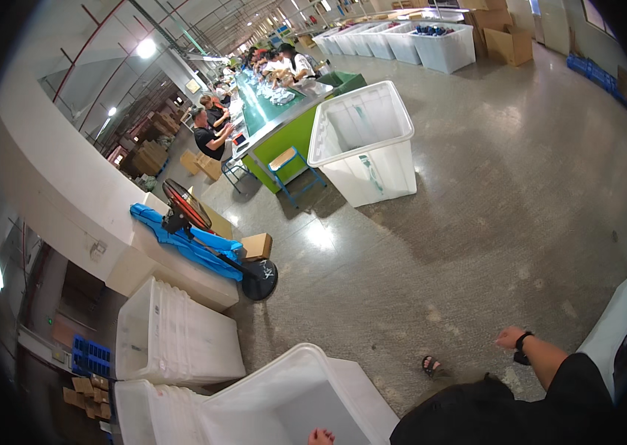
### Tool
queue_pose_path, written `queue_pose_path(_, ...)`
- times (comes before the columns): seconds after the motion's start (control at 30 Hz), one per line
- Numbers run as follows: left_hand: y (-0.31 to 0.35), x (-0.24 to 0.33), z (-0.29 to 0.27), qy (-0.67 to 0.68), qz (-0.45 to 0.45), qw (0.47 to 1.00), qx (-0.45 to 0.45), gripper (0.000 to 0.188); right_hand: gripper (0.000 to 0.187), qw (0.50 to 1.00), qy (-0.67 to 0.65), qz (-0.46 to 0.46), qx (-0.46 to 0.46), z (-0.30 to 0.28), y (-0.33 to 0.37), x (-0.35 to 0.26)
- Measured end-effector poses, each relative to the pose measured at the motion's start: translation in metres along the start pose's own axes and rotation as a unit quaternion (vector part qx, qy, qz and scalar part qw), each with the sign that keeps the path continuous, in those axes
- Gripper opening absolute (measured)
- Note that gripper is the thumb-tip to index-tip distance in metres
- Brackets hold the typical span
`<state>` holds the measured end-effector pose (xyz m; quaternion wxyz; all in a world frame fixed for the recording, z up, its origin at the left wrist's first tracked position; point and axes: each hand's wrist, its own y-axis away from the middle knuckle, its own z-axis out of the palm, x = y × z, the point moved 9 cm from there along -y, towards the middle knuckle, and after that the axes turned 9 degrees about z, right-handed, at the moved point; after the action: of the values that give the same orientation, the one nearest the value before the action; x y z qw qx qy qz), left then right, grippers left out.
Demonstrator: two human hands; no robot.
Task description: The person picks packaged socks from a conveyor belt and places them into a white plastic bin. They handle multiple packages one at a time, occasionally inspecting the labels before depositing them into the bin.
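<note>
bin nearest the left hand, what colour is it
White; the bin shows best in the head view, at the lower edge.

Your left hand (321, 437) is only partly seen at lower edge, by large white bin (284, 365); whether it touches, cannot tell. Your right hand (509, 337), black band (523, 340) on wrist, hangs above grey floor (469, 252). On your left: stacked bins (198, 337), fan (189, 204) beside blue cloth (206, 256). Ahead of you: separate white tub (384, 174), then people (211, 139) along green table (280, 152).
</note>
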<state>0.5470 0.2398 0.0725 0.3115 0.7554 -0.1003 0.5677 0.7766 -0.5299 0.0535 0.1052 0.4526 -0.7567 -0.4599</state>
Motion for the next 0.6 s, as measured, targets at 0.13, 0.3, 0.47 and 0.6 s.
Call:
queue_pose_path(0.13,-0.049,0.129,0.139,-0.006,0.022,0.998,-0.050,0.026,0.029,0.961,-0.249,0.105,0.055,-0.046,-0.041,0.019)
queue_pose_path(0.3,-0.129,0.236,0.296,0.036,-0.005,0.988,-0.150,0.027,0.019,0.928,-0.290,0.228,0.046,-0.044,-0.084,-0.007)
queue_pose_path(0.47,-0.253,0.235,0.420,-0.007,-0.034,0.978,-0.206,0.022,0.023,0.932,-0.241,0.269,-0.033,-0.063,-0.169,-0.110)
queue_pose_path(0.6,-0.328,0.208,0.467,-0.220,0.007,0.926,-0.305,0.018,0.032,0.963,-0.136,0.233,-0.026,-0.145,-0.266,-0.257)
